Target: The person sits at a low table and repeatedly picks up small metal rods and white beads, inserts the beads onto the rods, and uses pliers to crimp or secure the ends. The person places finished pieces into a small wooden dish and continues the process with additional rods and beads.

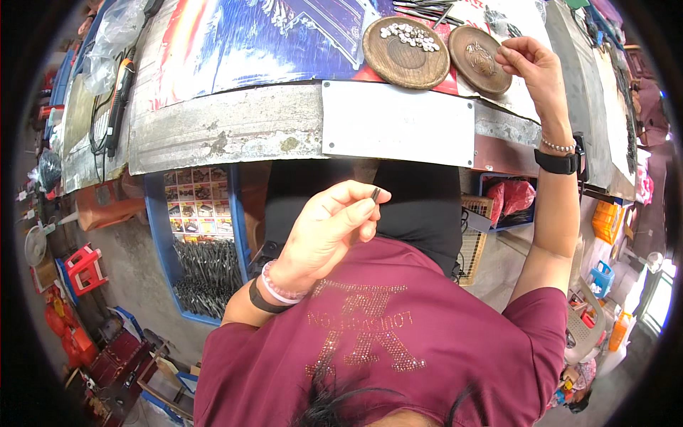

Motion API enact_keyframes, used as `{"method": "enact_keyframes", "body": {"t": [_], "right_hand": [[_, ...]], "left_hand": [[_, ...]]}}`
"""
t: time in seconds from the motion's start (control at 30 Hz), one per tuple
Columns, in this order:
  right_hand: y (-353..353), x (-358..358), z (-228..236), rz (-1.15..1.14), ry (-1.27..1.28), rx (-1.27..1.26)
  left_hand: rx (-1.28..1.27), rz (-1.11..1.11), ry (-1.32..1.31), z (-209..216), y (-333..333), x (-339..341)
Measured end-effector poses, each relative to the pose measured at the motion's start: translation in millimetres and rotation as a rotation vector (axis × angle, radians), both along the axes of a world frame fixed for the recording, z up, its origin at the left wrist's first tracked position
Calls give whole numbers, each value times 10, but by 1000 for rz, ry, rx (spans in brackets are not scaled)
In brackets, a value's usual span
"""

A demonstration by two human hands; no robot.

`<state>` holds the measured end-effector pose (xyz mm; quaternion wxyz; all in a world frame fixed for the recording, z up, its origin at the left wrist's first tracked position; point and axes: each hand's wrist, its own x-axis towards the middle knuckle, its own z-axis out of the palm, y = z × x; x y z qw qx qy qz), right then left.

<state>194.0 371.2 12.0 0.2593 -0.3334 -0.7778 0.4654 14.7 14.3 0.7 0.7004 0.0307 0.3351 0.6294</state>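
My left hand (334,220) is closed in front of my chest, below the table's edge. Pinched between its thumb and index finger is a small dark, narrow piece (375,193), too small to name by kind. Over the right-hand round wooden dish (462,77) reaches my right hand (532,65), thumb and index fingertips pressed together at the rim. Whatever those fingertips hold, if anything, is too small to make out. In that dish lie several thin metallic bits (482,60). The left-hand wooden dish (380,62) carries many small shiny whitish pieces (409,35).
A white plate (398,121) is fixed along the worn table edge (228,124). Thin dark rods (427,11) lie behind the dishes. At the table's left rests a black-and-orange tool (117,99) with a cord. Beneath stands a blue tray (165,263) of dark thin parts.
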Motion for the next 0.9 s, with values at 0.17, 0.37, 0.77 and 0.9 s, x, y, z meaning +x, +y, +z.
{"method": "enact_keyframes", "body": {"t": [0.17, 0.37, 0.77, 0.9], "right_hand": [[-54, -35, 17, -35, 24, 5], [-528, -96, 156, -115, 207, -48], [-2152, -242, 66, 70, 349, -613], [-2285, -284, 41, 56, 421, -644]], "left_hand": [[20, -14, -43, -26, -28, 0], [33, -48, -60, -17, -28, 6], [4, -44, -241, 3, 82, 68], [20, -3, -313, 2, 77, 65]]}}
